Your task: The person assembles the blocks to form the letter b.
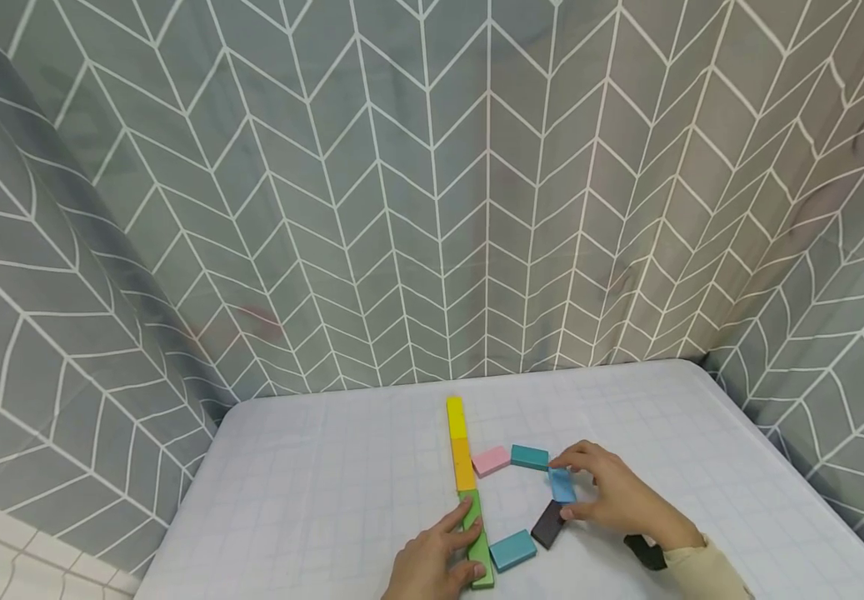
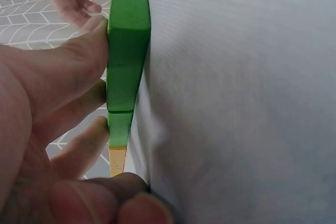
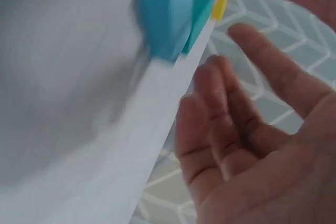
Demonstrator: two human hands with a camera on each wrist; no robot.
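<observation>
A straight row of blocks holds a yellow block [image 1: 456, 417], an orange block [image 1: 463, 463] and green blocks [image 1: 480, 552]. My left hand [image 1: 435, 554] rests its thumb and fingertips on the green ones; in the left wrist view they touch the green block [image 2: 127, 51] along one face. My right hand [image 1: 615, 496] is at a light blue block [image 1: 562, 486], index fingertip at its far end and thumb near a black block [image 1: 547, 524]. In the right wrist view the light blue block [image 3: 168, 14] lies beside the fingers, with nothing between them.
A pink block [image 1: 491, 461], a teal block [image 1: 530, 457] and a blue block [image 1: 513, 551] form a curve with the black and light blue ones, bulging right from the row. Under them is a white-covered table [image 1: 312, 492]. Patterned grey curtains [image 1: 432, 208] stand behind and beside it.
</observation>
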